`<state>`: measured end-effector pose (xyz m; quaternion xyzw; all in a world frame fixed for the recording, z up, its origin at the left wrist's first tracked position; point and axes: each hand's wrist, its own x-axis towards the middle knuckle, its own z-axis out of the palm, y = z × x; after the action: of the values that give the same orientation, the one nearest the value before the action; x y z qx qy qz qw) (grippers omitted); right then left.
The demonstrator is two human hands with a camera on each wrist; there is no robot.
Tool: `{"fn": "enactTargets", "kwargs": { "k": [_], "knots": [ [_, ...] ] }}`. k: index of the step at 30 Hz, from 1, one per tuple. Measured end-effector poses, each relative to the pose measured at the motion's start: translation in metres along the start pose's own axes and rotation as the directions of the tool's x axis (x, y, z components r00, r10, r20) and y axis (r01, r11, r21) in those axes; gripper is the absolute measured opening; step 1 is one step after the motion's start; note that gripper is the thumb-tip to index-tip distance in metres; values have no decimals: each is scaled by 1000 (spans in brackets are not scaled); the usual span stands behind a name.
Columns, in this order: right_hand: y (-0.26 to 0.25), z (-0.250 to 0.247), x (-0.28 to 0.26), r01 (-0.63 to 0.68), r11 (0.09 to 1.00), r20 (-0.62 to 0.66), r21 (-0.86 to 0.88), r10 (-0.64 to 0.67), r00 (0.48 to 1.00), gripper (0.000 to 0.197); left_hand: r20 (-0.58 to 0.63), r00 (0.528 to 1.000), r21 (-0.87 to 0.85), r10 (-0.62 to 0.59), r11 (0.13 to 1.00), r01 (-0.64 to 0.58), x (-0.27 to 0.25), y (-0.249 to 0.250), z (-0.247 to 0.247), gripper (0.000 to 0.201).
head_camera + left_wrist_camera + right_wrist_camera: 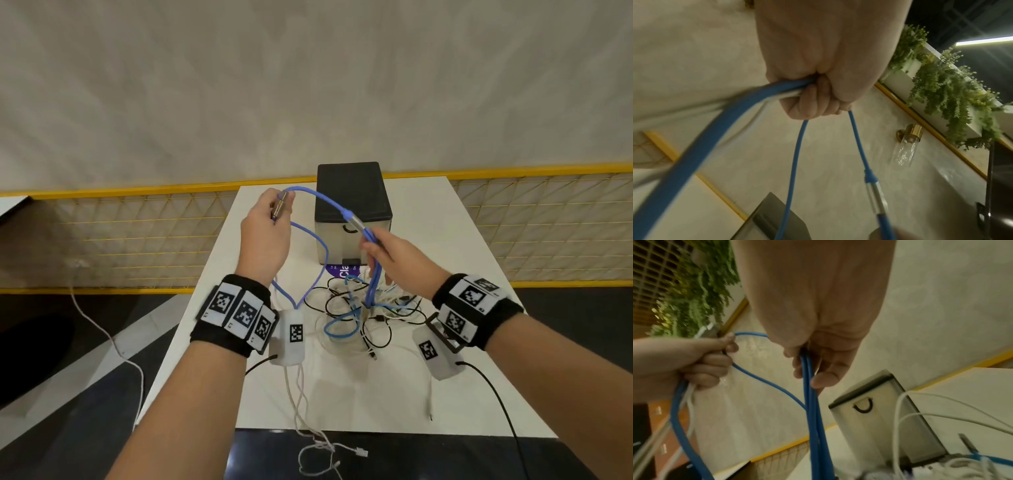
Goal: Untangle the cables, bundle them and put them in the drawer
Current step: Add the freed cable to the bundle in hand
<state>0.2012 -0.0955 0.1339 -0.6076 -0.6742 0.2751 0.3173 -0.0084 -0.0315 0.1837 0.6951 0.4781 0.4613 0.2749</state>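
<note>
Left hand, left of frame centre: fingers curled round a silver metal plug and the thin blue rubber cable. Right hand, right of centre: thumb and fingers pinch doubled strands of the same cable below a second silver connector. The cable is raised over the white table. Tangle of black, white and blue cables lies mid-frame, just before the small black-topped drawer box, which is closed.

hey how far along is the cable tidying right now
Early. Nothing looks finished: the drawer box looks closed, and black and white cables lie tangled on the table. In hand: the left hand and right hand hold the blue cable. Left: untangling, bundling, stowing.
</note>
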Motion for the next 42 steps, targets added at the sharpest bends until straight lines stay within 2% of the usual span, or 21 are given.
{"fn": "enactTargets", "kwargs": {
  "k": [3, 5, 7, 9, 11, 14, 17, 19, 22, 23, 24, 27, 29, 31, 33, 35, 36, 38, 40, 42],
  "knots": [
    [-16, -10, -14, 57, 995, -34, 84, -55, 998, 16, 21, 999, -21, -26, 999, 26, -5, -1, -9, 27],
    [-21, -10, -25, 70, 990, -10, 124, -69, 998, 14, 35, 998, -34, -49, 998, 50, -11, -1, -13, 28],
    [-21, -4, -38, 45, 992, 72, 119, -53, 996, 12, 87, 994, -29, -67, 997, 70, -19, 0, -16, 29],
    [-15, 9, -53, 5, 995, 183, 100, -23, 983, 7, 199, 977, 29, -78, 997, 74, -30, 1, -19, 28],
    [-6, 25, -70, -42, 994, 320, 98, 8, 947, 3, 340, 938, 64, -71, 997, 53, -45, 3, -22, 27],
    [5, 51, -96, -100, 993, 530, 62, 52, 846, 6, 525, 849, 159, -60, 987, -29, -69, 10, -30, 27],
    [12, 77, -119, -139, 990, 638, -19, 120, 760, 11, 679, 727, 255, -102, 961, -103, -93, 18, -37, 17],
    [15, 93, -132, -114, 989, 697, -95, 148, 702, 11, 716, 685, 279, -134, 955, -105, -106, 21, -41, 5],
    [16, 104, -142, 83, 943, 760, -324, 206, 617, 32, 669, 731, 268, -137, 961, -65, -119, 26, -50, 23],
    [15, 103, -142, 104, 917, 751, -386, 246, 613, 39, 644, 754, 269, -131, 961, -63, -122, 29, -53, 25],
    [13, 99, -141, 111, 893, 724, -436, 274, 633, 41, 625, 771, 262, -124, 963, -58, -124, 32, -57, 25],
    [5, 82, -129, 89, 867, 588, -490, 253, 768, 33, 563, 822, 188, -82, 982, -31, -130, 43, -64, 19],
    [-3, 74, -119, 38, 912, 461, -408, 170, 871, 39, 523, 851, 128, -45, 991, -26, -130, 53, -68, 17],
    [-14, 70, -110, 46, 973, 343, -225, 34, 939, 60, 516, 856, 32, -4, 999, -15, -131, 63, -69, 16],
    [-35, 70, -104, 101, 993, 362, -55, -74, 929, 81, 534, 845, -87, 36, 996, 12, -132, 72, -66, 16],
    [-62, 78, -103, 134, 985, 477, 111, -171, 862, 89, 535, 840, -144, 87, 990, -11, -136, 78, -57, 17],
    [-72, 84, -104, 153, 972, 505, 179, -224, 833, 84, 518, 849, -154, 106, 988, -29, -137, 80, -52, 16],
    [-83, 97, -106, 148, 933, 490, 329, -303, 817, 56, 469, 875, -183, 122, 982, -39, -136, 80, -43, 11],
    [-87, 101, -111, 37, 873, 489, 486, -307, 817, 34, 417, 902, -241, 113, 970, -10, -134, 75, -42, 9],
    [-88, 99, -112, -36, 838, 492, 544, -284, 823, 21, 395, 916, -337, 72, 939, 71, -133, 68, -44, 21]
  ]
}}
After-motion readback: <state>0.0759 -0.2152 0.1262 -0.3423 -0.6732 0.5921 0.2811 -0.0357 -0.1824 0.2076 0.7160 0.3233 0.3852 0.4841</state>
